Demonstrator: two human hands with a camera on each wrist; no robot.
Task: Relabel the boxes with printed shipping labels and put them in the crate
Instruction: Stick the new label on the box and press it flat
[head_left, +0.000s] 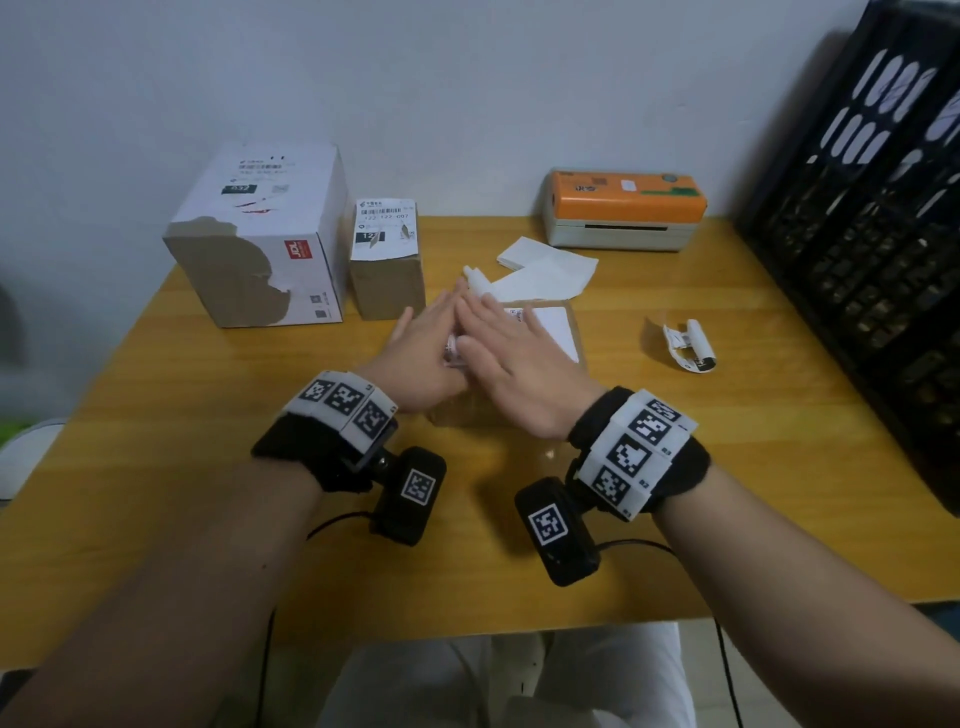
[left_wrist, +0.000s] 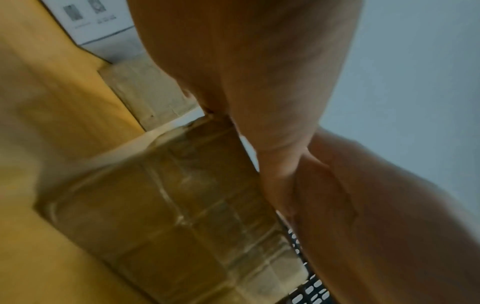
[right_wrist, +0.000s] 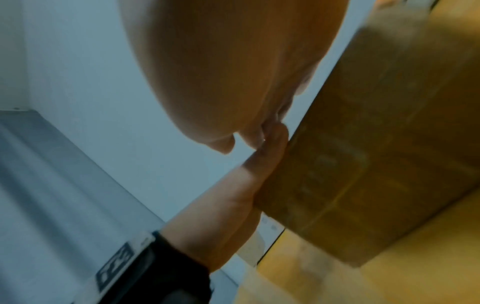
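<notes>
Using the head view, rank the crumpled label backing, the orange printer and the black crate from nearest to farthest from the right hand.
1. Crumpled label backing: on the table, just right of the right hand.
2. Orange printer: at the table's back edge, beyond the hand.
3. Black crate: standing at the far right.

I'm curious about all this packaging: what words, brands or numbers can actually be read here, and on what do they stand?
"JDL": red patch on the large white box.
"122 122 007": under the barcode on the small box's label.
"12": dark block on that label, partly covered.
Too blurred to read: the large box's top label, the stickers on the orange label printer, the peeled label scrap, and the label under both hands.
</notes>
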